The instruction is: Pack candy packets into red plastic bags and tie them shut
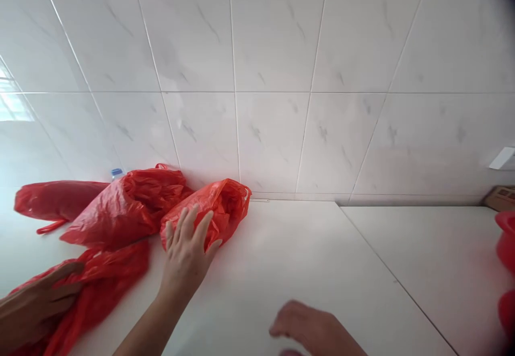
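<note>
My left hand rests with spread fingers against a crumpled red plastic bag, which leans near the tiled wall; the hand is not closed round it. Lower in the view, over the white tabletop, hangs my right hand. It is slightly blurred, its fingers bent and apart from the thumb, and nothing shows in it. Left of the nearest bag lies a bigger, full-looking red bag, with a rolled red bundle beyond it. What the bags hold is hidden.
Another person's hand grips or presses a loose red bag at the lower left. A blue bottle cap shows behind the bags. At the right edge are red objects, a brown box and a seam in the tabletop.
</note>
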{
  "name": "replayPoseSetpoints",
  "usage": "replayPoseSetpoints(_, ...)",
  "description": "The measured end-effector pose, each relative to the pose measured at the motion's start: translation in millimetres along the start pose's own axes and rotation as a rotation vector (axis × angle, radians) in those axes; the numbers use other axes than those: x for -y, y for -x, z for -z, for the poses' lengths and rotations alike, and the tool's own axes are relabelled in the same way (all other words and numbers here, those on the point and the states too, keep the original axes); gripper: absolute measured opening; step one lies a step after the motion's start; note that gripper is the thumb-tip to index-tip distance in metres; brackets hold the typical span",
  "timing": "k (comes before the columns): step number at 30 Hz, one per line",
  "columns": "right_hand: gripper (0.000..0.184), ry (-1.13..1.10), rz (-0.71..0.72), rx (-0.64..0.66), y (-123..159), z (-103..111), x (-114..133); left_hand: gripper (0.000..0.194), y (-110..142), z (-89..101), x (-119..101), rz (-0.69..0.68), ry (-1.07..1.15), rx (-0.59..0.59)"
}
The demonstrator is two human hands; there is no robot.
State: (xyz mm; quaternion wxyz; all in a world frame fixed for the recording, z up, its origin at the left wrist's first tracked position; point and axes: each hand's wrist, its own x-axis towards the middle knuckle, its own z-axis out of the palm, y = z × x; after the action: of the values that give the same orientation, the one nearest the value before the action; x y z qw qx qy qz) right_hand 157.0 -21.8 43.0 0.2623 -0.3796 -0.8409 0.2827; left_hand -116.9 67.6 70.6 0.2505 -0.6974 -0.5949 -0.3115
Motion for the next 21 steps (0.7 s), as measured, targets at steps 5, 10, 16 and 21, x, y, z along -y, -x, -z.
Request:
replayPoseSetpoints(5, 0.030, -0.183, -0.169, -0.182, -80, 11, 28, 0.090, 3, -12.3, 28, 0.293, 0.088, 0.205)
replayPoseSetpoints(10, 0.042, -0.462, -0.157, -0.348, -159, -5, 28, 0.085, 13, -24.0, 32, 0.309, 0.079, 0.271)
replayPoseSetpoints(16, 0.064, -0.505, -0.221, -0.470, -218, -44, 5, 0.081, 25, -22.6, 24, 0.218, 0.003, 0.191)
replayPoseSetpoints(21, 0.017, -0.648, -0.277, -0.486, -207, -56, -15, 0.077, 19, -29.6, 26, -0.004, 0.037, 0.237)
